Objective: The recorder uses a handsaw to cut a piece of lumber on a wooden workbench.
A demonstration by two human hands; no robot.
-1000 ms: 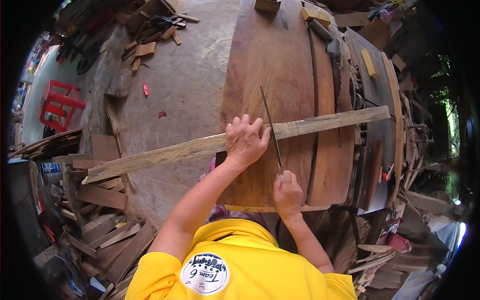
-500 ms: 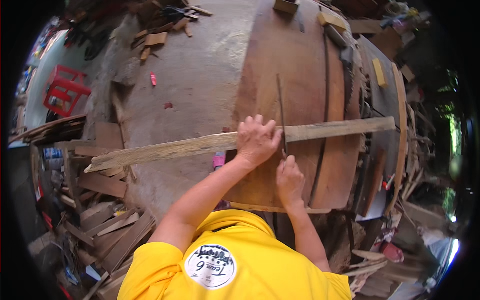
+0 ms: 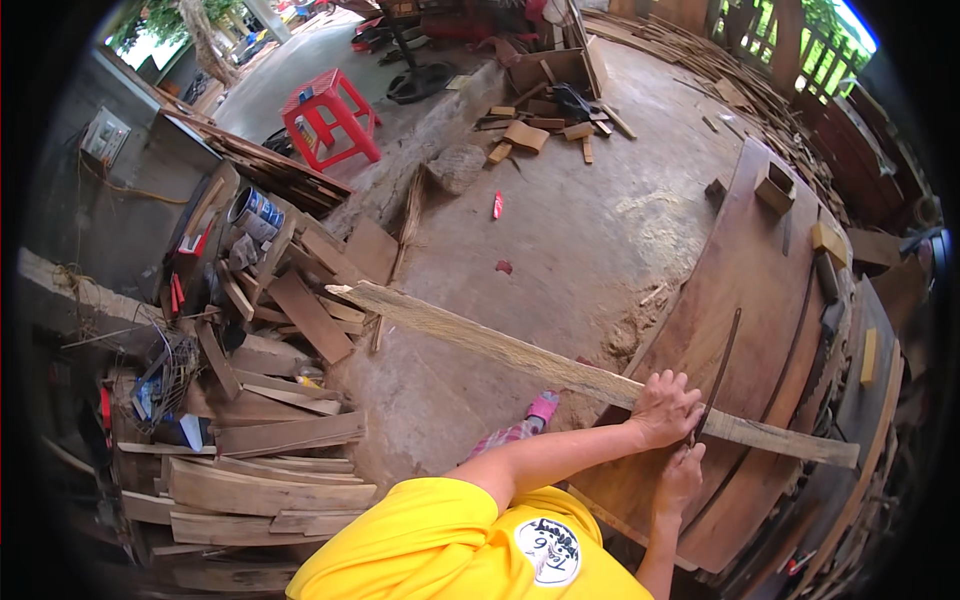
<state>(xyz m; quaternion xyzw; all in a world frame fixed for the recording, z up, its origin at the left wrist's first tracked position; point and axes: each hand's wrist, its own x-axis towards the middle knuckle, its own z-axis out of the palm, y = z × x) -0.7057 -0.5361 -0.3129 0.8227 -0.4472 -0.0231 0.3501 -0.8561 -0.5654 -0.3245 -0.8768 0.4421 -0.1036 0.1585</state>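
Left hand [image 3: 664,408]: curled over plank [image 3: 500,345]
Right hand [image 3: 680,478]: gripping blade [image 3: 722,360]
Crossing: squarish from here — just right of left hand

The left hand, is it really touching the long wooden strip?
Touching. The head view shows it: the left hand lies right across the long wooden strip, with no gap showing between them.
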